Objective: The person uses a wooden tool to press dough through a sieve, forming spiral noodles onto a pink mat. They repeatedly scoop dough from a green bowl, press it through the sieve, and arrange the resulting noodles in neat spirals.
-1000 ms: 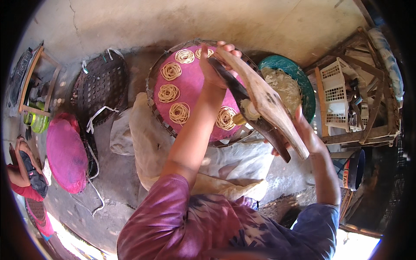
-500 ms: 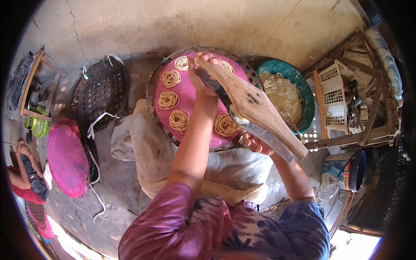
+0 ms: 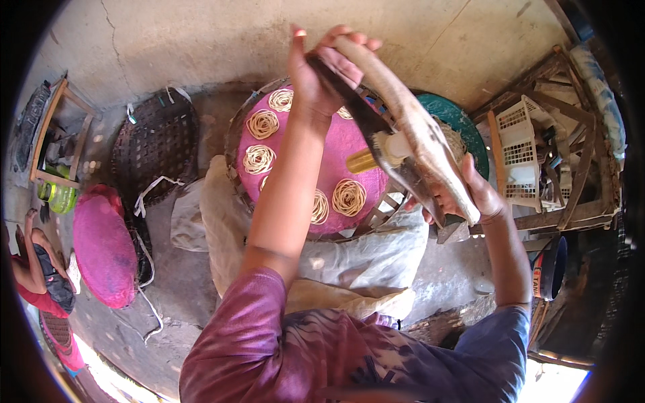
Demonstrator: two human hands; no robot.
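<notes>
I hold a wooden hand press (image 3: 420,131) above a round tray, tilted from upper left to lower right. It has a pale wooden bar and a dark flat bar, with a cream and yellow cylinder (image 3: 363,160) between them. My left hand (image 3: 329,70) is closed round the upper ends, its thumb raised. My right hand (image 3: 478,191) grips the lower ends, some fingers hidden behind the wood. Below, pink cloth (image 3: 295,171) covers the woven tray (image 3: 233,151). Coils of pale noodle strands (image 3: 349,196) lie around it; my left forearm hides part of the tray.
Right of the tray stands a green basin (image 3: 457,111) holding pale dough, partly hidden. A white plastic basket (image 3: 517,148) leans in a wooden frame. At left are a dark woven basket (image 3: 154,144) and a pink-covered tray (image 3: 104,248); another person's legs (image 3: 37,252) show.
The press has risen and its bars have parted, so the cylinder now shows. My left hand has moved up; my right hand has moved right and up, onto the lower ends.
</notes>
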